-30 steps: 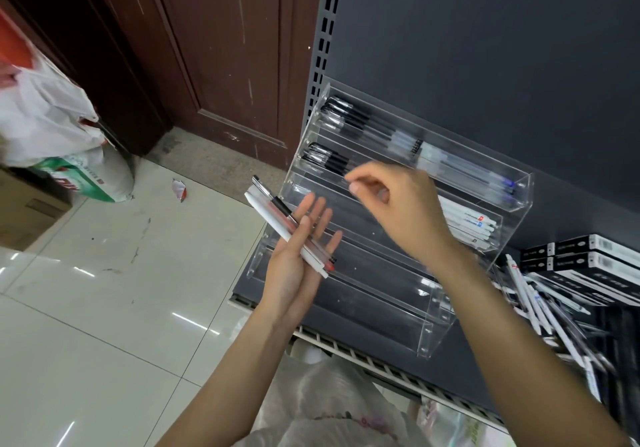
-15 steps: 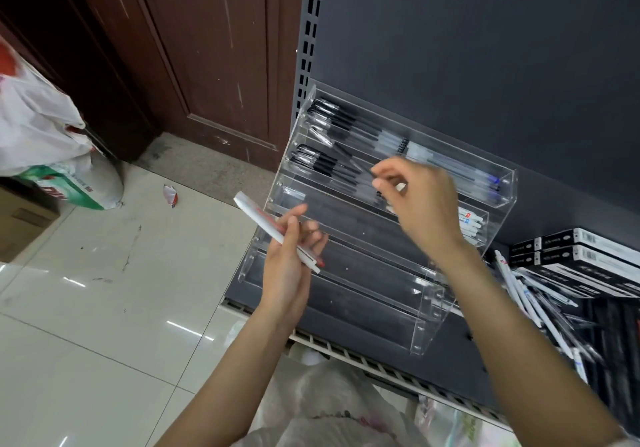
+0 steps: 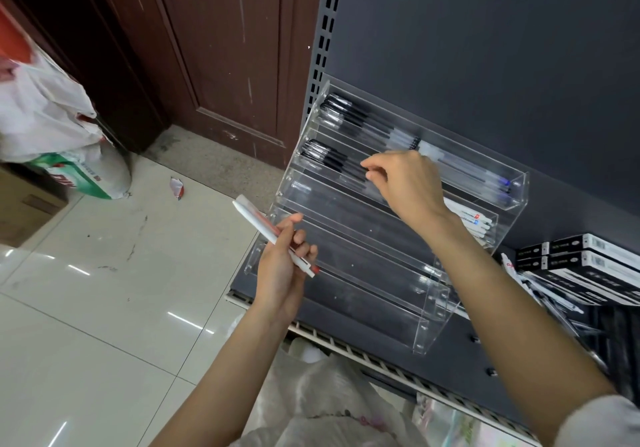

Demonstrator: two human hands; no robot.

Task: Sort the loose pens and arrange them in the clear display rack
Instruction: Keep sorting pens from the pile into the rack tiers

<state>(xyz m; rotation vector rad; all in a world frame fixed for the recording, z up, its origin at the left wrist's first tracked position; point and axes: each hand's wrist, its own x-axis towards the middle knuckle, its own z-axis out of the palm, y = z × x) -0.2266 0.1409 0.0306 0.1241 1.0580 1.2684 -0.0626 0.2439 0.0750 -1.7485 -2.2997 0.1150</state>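
Observation:
A clear tiered display rack (image 3: 426, 325) stands on a dark shelf. Its top tier holds black and clear pens (image 3: 363, 124). The second tier has black pens (image 3: 329, 159) at its left end and white pens (image 3: 475, 222) at its right end. The lower tiers look empty. My right hand (image 3: 408, 186) reaches into the second tier, thumb and forefinger pinching the end of a black pen lying there. My left hand (image 3: 277, 266) hovers in front of the rack's lower left corner and grips a small bunch of white pens with red tips (image 3: 259, 226).
Loose white pens (image 3: 540, 294) lie heaped on the shelf right of the rack, beside stacked black boxes (image 3: 595, 259). A plastic bag (image 3: 329, 401) sits below the shelf edge. On the tiled floor at left are white bags (image 3: 45, 110) and a cardboard box (image 3: 20, 211).
The black pen left my left hand's bunch and went with my right hand into the second tier. My left hand's fingers closed around the white pens.

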